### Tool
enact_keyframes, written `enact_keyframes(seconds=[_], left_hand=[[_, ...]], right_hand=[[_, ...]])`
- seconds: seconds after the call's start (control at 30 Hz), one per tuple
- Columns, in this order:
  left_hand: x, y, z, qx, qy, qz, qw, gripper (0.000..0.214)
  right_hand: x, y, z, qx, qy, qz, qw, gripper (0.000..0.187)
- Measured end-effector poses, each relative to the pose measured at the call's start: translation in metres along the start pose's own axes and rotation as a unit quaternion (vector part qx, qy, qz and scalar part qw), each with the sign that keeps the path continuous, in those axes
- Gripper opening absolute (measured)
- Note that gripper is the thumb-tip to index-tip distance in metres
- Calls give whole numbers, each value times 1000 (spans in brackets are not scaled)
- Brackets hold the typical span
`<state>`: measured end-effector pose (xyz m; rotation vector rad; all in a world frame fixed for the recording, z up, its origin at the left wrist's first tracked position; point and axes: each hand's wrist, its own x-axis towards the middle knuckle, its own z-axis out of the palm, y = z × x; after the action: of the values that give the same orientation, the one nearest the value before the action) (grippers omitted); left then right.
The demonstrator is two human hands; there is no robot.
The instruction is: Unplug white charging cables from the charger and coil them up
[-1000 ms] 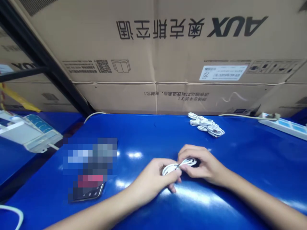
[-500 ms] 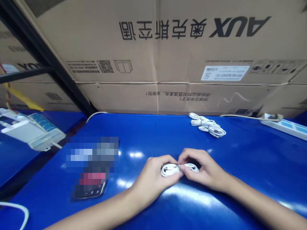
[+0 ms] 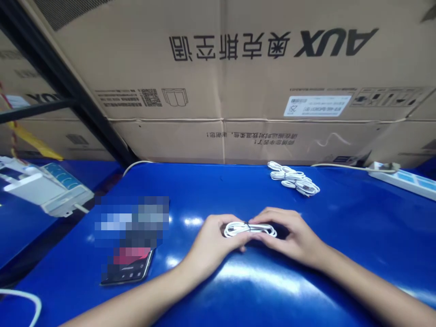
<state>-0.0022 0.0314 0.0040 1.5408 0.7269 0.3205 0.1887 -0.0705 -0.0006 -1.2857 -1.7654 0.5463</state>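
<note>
My left hand (image 3: 213, 245) and right hand (image 3: 291, 237) have drawn apart since the last frame, cupping either end of the white cable coil (image 3: 250, 230) at lower centre; its dark tie (image 3: 245, 225) looks fastened, so releasing comes next, I judge.

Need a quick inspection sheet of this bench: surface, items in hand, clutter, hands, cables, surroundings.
Surface: glossy blue table.
Items: white cable coil held between both hands, dark tie at its middle; white cable bundle lying near the back edge.
Clutter: phone, partly pixelated; white-and-blue unit at far left.
Hands: left hand and right hand, fingers on the coil from either side.
Cables: cord along the back edge to a power strip; white cord at lower left.
Surroundings: AUX cartons behind; black metal rack post; yellow strap.
</note>
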Motion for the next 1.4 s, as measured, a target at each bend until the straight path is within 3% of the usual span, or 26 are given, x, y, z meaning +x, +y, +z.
enact_keyframes(seconds=[0.17,0.37,0.57,0.73,1.1,1.4], left_hand=[[-2,3,0,58,25,69,996,27],[-6,-4,0,102,13,96,990,23],[-10,-5,2,112,-20,121,986,21],[-12,-5,3,64,-9,109,992,23],[-11,2,-2,193,-19,160,968,23],[-10,3,-4,176,-34,153,972,23]], right_hand=[[4,0,1,42,11,64,997,20],[4,1,1,57,-12,92,994,13],[1,2,4,42,-11,63,997,7],[2,-1,6,36,8,44,998,10],[-1,-2,7,19,11,47,999,8],[1,-4,7,28,21,23,999,7]])
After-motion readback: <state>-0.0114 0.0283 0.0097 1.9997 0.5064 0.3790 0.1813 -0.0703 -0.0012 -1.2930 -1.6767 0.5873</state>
